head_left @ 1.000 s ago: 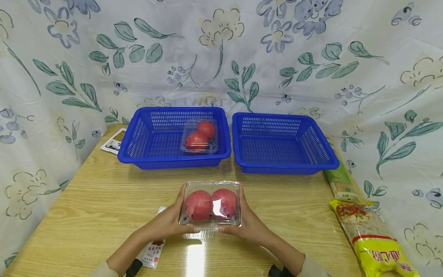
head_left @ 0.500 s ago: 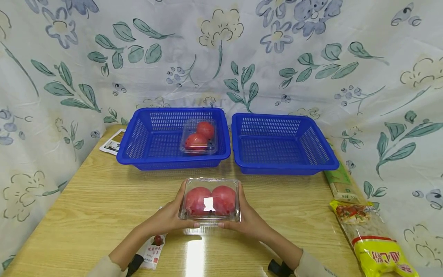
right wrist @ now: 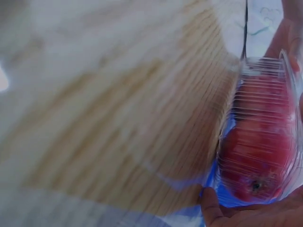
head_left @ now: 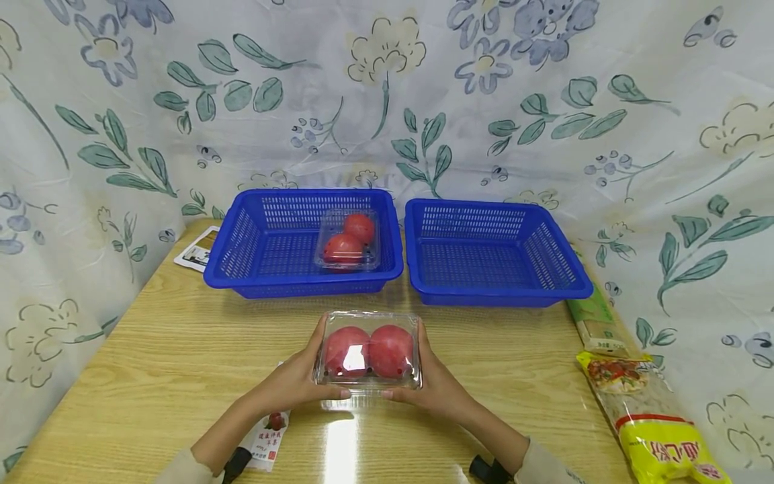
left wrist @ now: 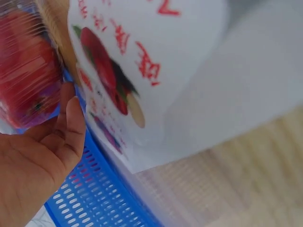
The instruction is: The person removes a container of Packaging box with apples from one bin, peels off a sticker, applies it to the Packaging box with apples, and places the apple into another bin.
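Both hands grip a clear plastic clamshell box (head_left: 367, 386) by its two sides, above the near middle of the table. Two red tomatoes (head_left: 390, 351) sit side by side in it. The left hand (head_left: 293, 384) has its thumb along the near edge and its fingers up the left side; the right hand (head_left: 440, 391) mirrors it on the right. In the left wrist view, the box wall and red fruit (left wrist: 26, 71) show beyond the curled left fingers. The right wrist view has the ribbed box side above the right hand (right wrist: 265, 215).
Beyond the hands stand two blue baskets. The left basket (head_left: 302, 282) holds a similar box with two tomatoes (head_left: 343, 249); the right basket (head_left: 498, 296) holds none. A white printed packet (head_left: 266, 440) lies by the left forearm. Food bags (head_left: 659, 430) line the right edge.
The held box has shifted slightly away from the body and its top has tilted a little, so the light's reflection on it has moved. Both hands keep their grip.
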The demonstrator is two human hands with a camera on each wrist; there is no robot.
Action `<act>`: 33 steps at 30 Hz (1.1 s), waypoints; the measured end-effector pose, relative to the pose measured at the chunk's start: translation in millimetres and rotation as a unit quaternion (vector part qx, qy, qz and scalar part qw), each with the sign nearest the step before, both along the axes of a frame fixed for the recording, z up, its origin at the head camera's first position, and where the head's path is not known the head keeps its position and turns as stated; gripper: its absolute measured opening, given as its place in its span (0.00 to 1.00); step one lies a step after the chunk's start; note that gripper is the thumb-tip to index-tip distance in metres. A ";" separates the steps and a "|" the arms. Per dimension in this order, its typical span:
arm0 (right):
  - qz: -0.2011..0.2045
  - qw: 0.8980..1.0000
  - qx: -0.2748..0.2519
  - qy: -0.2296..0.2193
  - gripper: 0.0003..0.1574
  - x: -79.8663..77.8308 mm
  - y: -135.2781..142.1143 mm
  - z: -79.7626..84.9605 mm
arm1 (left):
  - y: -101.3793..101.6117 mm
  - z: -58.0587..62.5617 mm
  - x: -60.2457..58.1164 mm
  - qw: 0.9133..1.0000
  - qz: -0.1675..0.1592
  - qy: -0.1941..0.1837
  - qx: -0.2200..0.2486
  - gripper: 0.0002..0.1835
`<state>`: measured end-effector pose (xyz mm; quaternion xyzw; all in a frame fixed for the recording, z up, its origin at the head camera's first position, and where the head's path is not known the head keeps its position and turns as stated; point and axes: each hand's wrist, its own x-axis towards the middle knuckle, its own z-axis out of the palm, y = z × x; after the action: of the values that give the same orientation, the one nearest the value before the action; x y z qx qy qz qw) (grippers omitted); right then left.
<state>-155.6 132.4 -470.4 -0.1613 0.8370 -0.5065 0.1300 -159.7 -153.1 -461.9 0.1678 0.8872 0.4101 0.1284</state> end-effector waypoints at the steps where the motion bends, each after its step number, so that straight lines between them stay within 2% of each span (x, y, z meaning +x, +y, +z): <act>1: -0.002 1.000 0.000 0.001 0.86 0.1 0.0 -0.3 | -0.7 0.7 0.5 1.000 -0.002 0.002 -0.001 0.72; 5: -0.010 1.000 0.012 0.004 0.86 1.4 0.4 -1.1 | -9.4 5.1 3.8 1.000 -0.004 0.013 -0.014 0.72; 11: -0.018 1.000 0.011 0.011 0.85 2.4 3.9 0.4 | -38.8 13.1 7.9 0.998 0.003 0.029 -0.055 0.69; 18: -0.025 1.000 -0.009 0.014 0.81 2.9 9.7 2.9 | -68.1 12.4 11.7 0.985 0.008 0.091 -0.143 0.56; 27: -0.031 0.999 -0.018 0.012 0.78 1.7 13.9 1.7 | -75.2 6.2 8.8 0.984 -0.003 0.099 -0.151 0.43; 33: -0.041 0.999 -0.006 0.017 0.78 2.4 14.7 2.7 | -80.9 -0.1 6.0 0.982 0.003 0.118 -0.147 0.43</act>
<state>-153.2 147.1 -467.7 -0.1364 0.8421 -0.5132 0.0940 -153.7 -233.9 -462.0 0.1915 0.9473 0.2530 0.0450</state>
